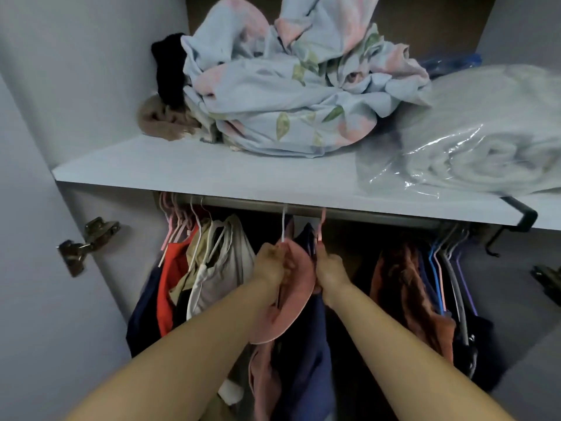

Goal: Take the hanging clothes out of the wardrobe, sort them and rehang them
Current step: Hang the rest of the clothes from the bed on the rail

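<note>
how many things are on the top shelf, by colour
light blue floral bedding bundle: 1
black cloth: 1
brown cloth: 1
white blanket in clear plastic: 1
blue plastic bag, at the back and mostly hidden: 1
total: 5

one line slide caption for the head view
Left hand holds the white hanger, right hand the pink hanger, both hooked on the rail under a shelf piled with floral bedding.
</note>
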Demonstrator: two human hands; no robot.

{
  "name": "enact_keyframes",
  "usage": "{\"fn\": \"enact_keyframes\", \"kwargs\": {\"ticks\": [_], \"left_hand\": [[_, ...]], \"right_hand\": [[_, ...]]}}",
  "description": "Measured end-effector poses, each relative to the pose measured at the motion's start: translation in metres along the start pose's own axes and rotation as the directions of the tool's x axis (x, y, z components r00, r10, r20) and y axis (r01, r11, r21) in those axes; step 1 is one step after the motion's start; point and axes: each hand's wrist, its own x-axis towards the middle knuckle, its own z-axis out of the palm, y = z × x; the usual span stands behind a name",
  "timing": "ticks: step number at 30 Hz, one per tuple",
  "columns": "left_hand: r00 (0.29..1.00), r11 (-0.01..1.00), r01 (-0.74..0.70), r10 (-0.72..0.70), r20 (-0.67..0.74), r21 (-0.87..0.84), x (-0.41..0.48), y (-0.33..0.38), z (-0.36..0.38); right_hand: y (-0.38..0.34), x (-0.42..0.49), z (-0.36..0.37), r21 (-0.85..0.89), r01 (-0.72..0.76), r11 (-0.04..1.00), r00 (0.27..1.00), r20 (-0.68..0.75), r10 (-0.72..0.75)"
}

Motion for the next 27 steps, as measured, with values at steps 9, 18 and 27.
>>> {"fn": "enact_keyframes", "kwargs": {"ticks": [9, 18, 27], "left_hand": [[0.999, 0.997, 0.030, -0.027, -0.036, 0.076, 0.077, 0.004, 0.006], [0.999, 0.845, -0.036, 0.051, -0.014, 0.534, 0.105, -0.008, -0.021], [0.998, 0.792, -0.029, -0.009, 0.058, 0.610, 0.105, -0.011, -0.036]], "right_hand": [[-0.002, 0.058, 0.029, -0.077, -0.078, 0.994, 0.997, 0.005, 0.079], [0.024, 0.069, 0.042, -0.158, -0.144, 0.977, 0.989, 0.012, 0.148], [0.022, 0.061, 0.057, -0.252, -0.123, 0.960, 0.992, -0.025, 0.121]]}}
